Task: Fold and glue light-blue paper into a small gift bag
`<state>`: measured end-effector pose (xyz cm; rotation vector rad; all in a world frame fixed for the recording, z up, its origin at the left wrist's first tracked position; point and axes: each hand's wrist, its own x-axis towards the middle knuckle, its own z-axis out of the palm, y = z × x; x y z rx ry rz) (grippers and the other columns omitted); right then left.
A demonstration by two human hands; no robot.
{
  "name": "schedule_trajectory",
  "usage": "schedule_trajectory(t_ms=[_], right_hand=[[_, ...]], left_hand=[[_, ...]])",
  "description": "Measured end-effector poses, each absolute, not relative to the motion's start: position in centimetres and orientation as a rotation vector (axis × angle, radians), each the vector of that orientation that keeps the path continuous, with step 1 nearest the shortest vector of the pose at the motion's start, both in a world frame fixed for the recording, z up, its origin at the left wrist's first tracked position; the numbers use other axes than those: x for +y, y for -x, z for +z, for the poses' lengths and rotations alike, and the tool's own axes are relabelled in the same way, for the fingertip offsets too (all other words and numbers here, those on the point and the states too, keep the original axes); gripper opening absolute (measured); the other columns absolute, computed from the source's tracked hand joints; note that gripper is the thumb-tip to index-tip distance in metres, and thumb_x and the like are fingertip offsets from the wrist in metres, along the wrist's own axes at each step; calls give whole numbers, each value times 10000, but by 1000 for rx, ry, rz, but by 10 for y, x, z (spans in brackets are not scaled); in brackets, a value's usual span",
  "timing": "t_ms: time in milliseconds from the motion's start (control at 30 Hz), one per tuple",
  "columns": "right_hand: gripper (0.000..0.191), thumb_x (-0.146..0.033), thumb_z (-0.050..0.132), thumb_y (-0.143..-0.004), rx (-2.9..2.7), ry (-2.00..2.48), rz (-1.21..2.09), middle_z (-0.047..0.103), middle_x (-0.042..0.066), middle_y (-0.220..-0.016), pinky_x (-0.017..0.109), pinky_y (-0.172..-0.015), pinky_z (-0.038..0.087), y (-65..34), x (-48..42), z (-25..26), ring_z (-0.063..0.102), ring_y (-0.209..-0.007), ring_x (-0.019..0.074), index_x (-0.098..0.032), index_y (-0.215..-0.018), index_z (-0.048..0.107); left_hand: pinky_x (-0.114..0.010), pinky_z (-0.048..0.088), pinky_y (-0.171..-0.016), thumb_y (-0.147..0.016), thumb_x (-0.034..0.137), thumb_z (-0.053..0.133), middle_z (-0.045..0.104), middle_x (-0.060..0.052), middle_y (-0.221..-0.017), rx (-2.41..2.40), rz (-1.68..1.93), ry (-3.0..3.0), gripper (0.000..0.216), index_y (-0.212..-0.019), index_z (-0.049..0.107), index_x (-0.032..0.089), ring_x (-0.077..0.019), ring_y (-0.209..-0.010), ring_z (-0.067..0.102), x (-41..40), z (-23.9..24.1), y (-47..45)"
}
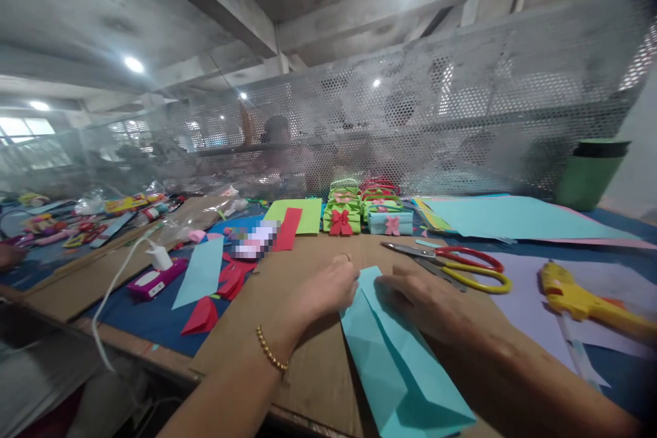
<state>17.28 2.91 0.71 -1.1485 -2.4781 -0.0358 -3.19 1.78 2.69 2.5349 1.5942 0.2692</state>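
A folded sheet of light blue paper (374,349) lies over the cardboard, its near end standing slightly open and its far end between my hands. My left hand (328,287), with a gold bead bracelet at the wrist, is closed with its fingertips pinching the paper's left edge near the far end. On the opposite edge, my right hand (413,291) has its bent fingers gripping the paper; its thumb is mostly hidden. Just beyond the right hand rest red-handled scissors (469,256) and yellow-handled scissors (477,277), one crossing the other.
Small paper bags with bows (341,219) stand at the back. A yellow glue gun (580,298) lies on lilac paper (534,301) at right, near a green tumbler (590,174). At left are a purple box with a white cable (157,279) and red paper pieces (201,316).
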Motion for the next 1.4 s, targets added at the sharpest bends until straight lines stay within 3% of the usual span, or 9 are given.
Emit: schedule_trajectory(t_ms=[167, 367, 867, 1167, 1300, 1400], right_hand=[[232, -142, 475, -861, -2549, 1188, -67, 589, 46, -737, 294, -569, 252, -169, 25, 11, 476, -634, 145, -176, -735, 666], [232, -159, 490, -878, -2564, 1218, -52, 599, 52, -737, 288, -559, 240, -167, 23, 14, 495, -639, 154, -182, -765, 692], [260, -202, 475, -908, -2603, 1252, -65, 659, 78, -796, 293, -580, 305, -167, 25, 14, 573, -687, 176, -180, -806, 714], [299, -227, 442, -943, -2564, 1323, 41, 703, 67, -787, 255, -630, 336, -182, 32, 32, 610, -741, 165, -186, -789, 695], [304, -254, 451, -949, -2540, 1407, 72, 700, 66, -758, 250, -661, 355, -184, 33, 34, 608, -723, 163, -185, -788, 699], [267, -232, 456, -931, -2499, 1432, 40, 718, 75, -818, 253, -680, 370, -182, 32, 30, 630, -763, 177, -188, -900, 717]], left_hand=[[-346, 465, -955, -971, 236, 435, 581, -101, -1114, 1562, 285, -2548, 217, -1056, 624, 170, -233, -1117, 561, 15, 26, 30], [-372, 472, -943, -979, 413, 480, 576, -123, -1121, 1565, 223, -2548, 325, -1000, 665, 146, -266, -1122, 561, 15, 28, 26], [-367, 454, -957, -971, 382, 497, 594, -123, -1104, 1551, 204, -2595, 325, -1138, 638, 141, -270, -1109, 558, 12, 27, 19], [-380, 453, -937, -968, 417, 490, 569, -105, -1073, 1502, 242, -2577, 351, -1189, 640, 189, -274, -1095, 560, 15, 24, 23], [-385, 449, -945, -959, 412, 493, 547, -91, -1084, 1482, 255, -2520, 419, -1335, 573, 246, -275, -1099, 563, 13, 26, 25], [-408, 441, -968, -961, 416, 481, 542, -88, -1091, 1470, 245, -2525, 476, -1417, 507, 284, -286, -1115, 560, 13, 27, 25]])
